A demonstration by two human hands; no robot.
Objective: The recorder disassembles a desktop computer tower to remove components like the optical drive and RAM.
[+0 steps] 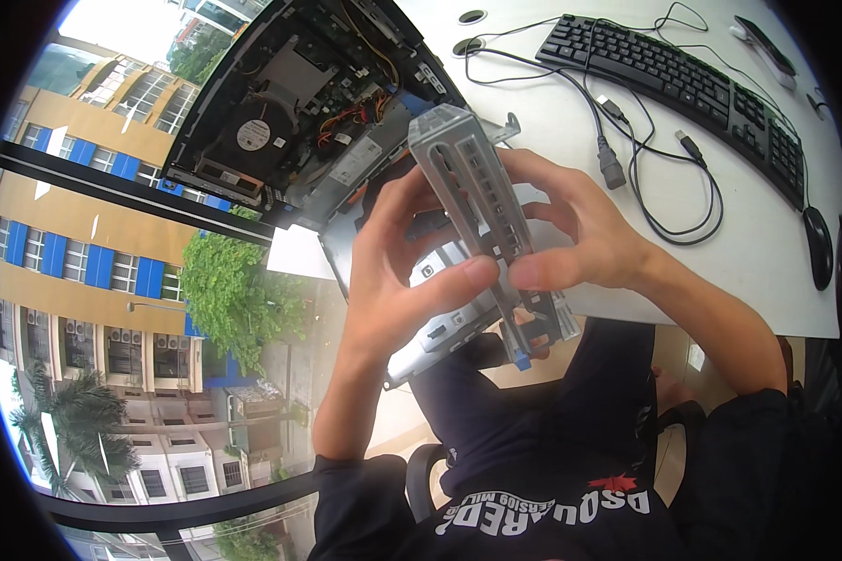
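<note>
Metal bracket [485,201], long axis toward lap [543,402]

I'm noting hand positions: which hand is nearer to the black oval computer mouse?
Right. The right hand, holding the grey slotted metal frame, is left of the black oval computer mouse; the left hand, on the frame's other side, is farther left.

Daylight fills a dark-framed window [84,177] beside a white desk [767,271] with 2 round holes [472,17] above pale floor [404,425].

silver-grey metal frame [480,192], blue tab [523,360]; black keyboard [669,89], black mouse [818,248]; white table [720,297]; red and yellow wires [335,131].
</note>
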